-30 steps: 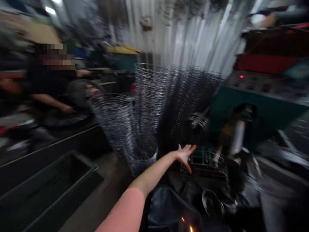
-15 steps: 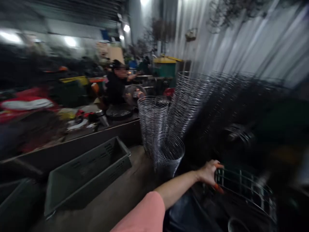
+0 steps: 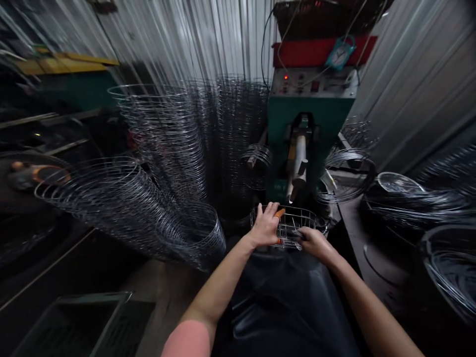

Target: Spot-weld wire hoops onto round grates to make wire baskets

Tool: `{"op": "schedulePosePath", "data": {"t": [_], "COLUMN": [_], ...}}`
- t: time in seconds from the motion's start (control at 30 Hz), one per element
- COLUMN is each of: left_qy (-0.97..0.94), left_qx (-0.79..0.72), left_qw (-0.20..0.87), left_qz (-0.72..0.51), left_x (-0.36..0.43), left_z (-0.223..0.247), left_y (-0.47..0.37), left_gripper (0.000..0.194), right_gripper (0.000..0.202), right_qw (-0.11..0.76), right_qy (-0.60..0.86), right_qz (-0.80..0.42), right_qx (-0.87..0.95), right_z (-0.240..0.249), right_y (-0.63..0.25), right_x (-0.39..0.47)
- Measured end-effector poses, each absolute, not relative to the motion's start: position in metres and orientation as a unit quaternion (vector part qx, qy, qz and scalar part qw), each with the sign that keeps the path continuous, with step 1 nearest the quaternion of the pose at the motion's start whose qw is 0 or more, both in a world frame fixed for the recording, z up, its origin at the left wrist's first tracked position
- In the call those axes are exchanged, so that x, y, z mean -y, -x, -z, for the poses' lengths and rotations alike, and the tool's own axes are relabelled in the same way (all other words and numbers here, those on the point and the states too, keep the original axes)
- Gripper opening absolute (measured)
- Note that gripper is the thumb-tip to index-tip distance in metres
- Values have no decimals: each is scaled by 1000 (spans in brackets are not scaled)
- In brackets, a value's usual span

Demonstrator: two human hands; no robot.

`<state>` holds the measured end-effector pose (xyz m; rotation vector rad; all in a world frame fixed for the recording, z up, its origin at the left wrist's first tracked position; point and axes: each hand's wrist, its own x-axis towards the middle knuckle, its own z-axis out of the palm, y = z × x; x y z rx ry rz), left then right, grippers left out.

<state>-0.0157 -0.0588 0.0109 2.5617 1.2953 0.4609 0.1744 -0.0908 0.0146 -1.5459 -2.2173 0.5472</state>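
A wire basket sits just above my lap, in front of the green welding machine. My left hand, with orange covers on two fingertips, grips the left side of its wire frame. At the near right side of the basket, my right hand is closed, its fingertips pressed around a small greyish piece that I cannot make out. Close beyond the basket, the machine's rod-like electrode points down toward it. A dark apron covers my lap.
Tall stacks of wire rings stand at the left, one leaning stack close to my left arm. The green machine carries a teal clock. Wire coils and a black tub of wire lie right. A crate stands lower left.
My view has swung right, from the crates and a seated person to the machine. The wire basket in my left hand is now before the machine, and my right hand has come into view at it.
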Motion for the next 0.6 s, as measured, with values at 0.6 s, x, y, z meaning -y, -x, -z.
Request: {"op": "schedulePosePath", "data": {"t": [0.6], "left_qy": [-852], "left_qx": [-451], "left_qw": [199], "left_qz": [-179], "left_x": [29], "left_z": [3], "left_y": [17], "left_gripper": [99], "right_gripper": [34], "right_qw": [125], "right_qy": [508], "right_qz": [-133], "right_qx": [842], "right_z": [4], "right_y": [-175], "right_x": [81]}}
